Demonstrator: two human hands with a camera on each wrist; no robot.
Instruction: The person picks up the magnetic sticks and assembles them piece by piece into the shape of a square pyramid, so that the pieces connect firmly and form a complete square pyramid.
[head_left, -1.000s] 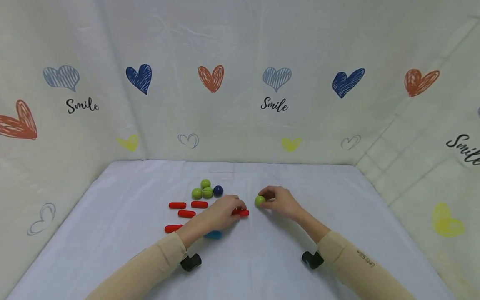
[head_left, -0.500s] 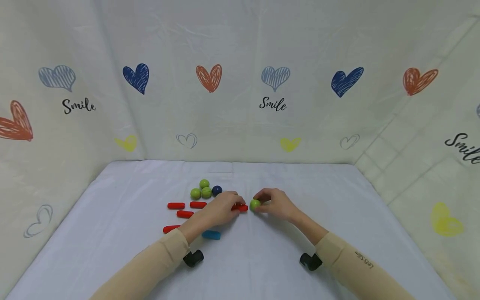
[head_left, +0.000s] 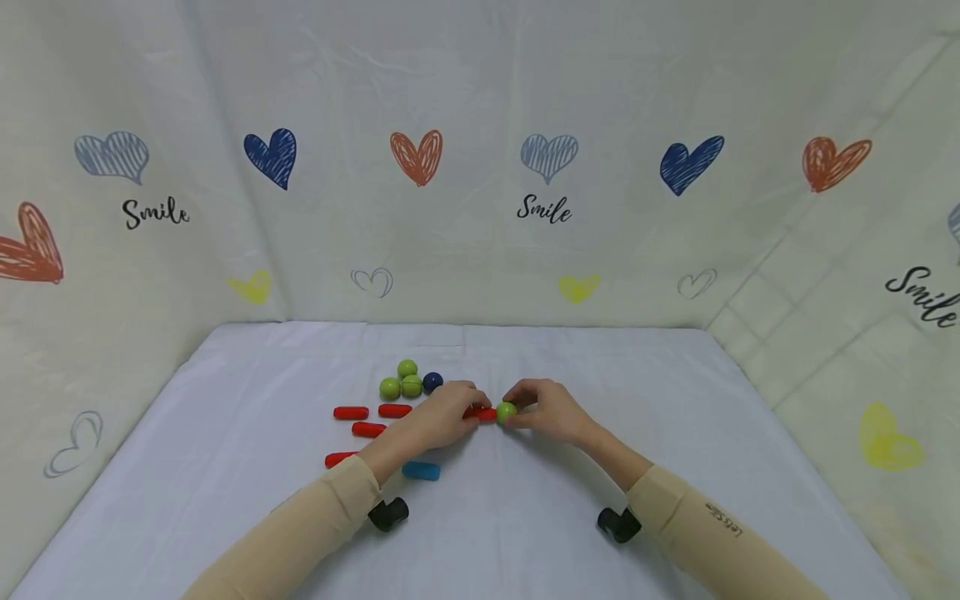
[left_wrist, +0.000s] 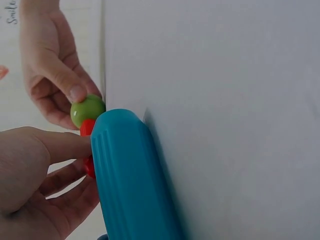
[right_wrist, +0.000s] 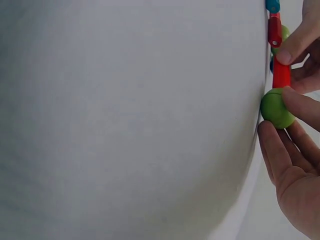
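Observation:
Near the middle of the white-covered table, my left hand (head_left: pixel 446 417) pinches a short red rod (head_left: pixel 487 414) between thumb and fingers. Facing it, my right hand (head_left: pixel 551 411) holds a green ball (head_left: pixel 506 412) by the fingertips. The ball meets the free end of the rod in the right wrist view, where the rod (right_wrist: pixel 281 75) and ball (right_wrist: pixel 276 108) line up. Whether they are joined or only touching, I cannot tell. A ribbed blue rod (left_wrist: pixel 131 175) lies large in the foreground of the left wrist view, covering part of the left fingers.
Several green balls (head_left: pixel 411 386) and a dark blue ball (head_left: pixel 432 382) sit behind my left hand. Loose red rods (head_left: pixel 351 412) lie to the left, one partly behind the left forearm. The blue rod (head_left: pixel 422 471) lies below that forearm. A patterned cloth (head_left: pixel 480 250) hangs behind the table.
The right hand has brought the green ball leftward and slightly nearer until it meets the red rod. The left hand has lifted or shifted the rod slightly away from me, still holding it.

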